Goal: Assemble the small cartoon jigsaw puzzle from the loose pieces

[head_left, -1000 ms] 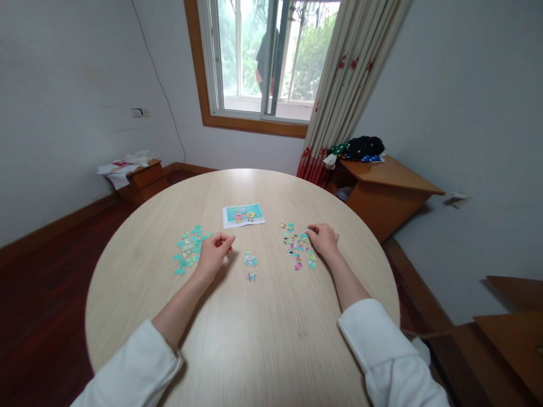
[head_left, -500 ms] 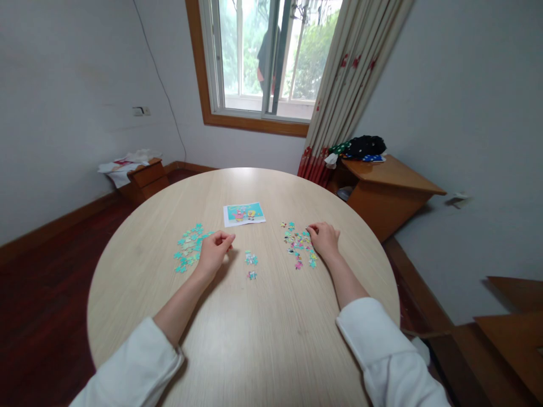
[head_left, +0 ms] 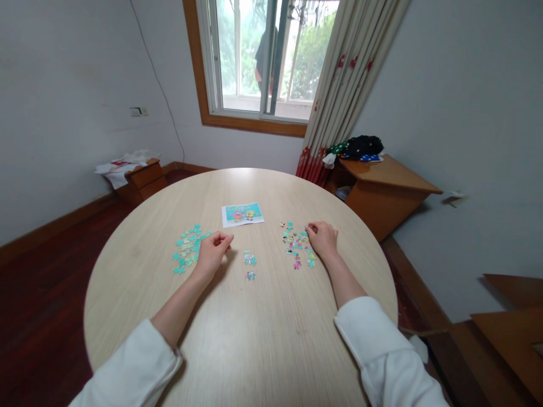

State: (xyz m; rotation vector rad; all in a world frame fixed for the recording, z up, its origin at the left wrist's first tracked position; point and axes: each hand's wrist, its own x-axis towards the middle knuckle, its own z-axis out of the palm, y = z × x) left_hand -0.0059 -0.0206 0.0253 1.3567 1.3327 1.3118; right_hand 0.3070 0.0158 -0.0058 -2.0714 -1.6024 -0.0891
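Note:
My left hand (head_left: 213, 252) is closed, thumb against the curled fingers, just right of the teal puzzle pieces (head_left: 185, 246). Whatever it may hold is hidden. At the right edge of the mixed-colour puzzle pieces (head_left: 296, 240), my right hand (head_left: 323, 237) pinches a small puzzle piece (head_left: 306, 228) that barely shows at its fingertips. Between my hands lie a small joined cluster of pieces (head_left: 250, 258) and, nearer to me, another small cluster (head_left: 250, 276). Beyond them rests a printed picture card (head_left: 243, 215) with a pink and a yellow cartoon figure.
Everything lies on a round, pale wooden table (head_left: 254, 339). Past its right far side stands a brown wooden cabinet (head_left: 386, 175) with dark cloth (head_left: 363, 147) on top. A window (head_left: 263, 62) and a long curtain (head_left: 339, 85) are behind the table.
The view has shifted slightly, so everything sits a little further left. Both hands keep almost the same pose and place over the table.

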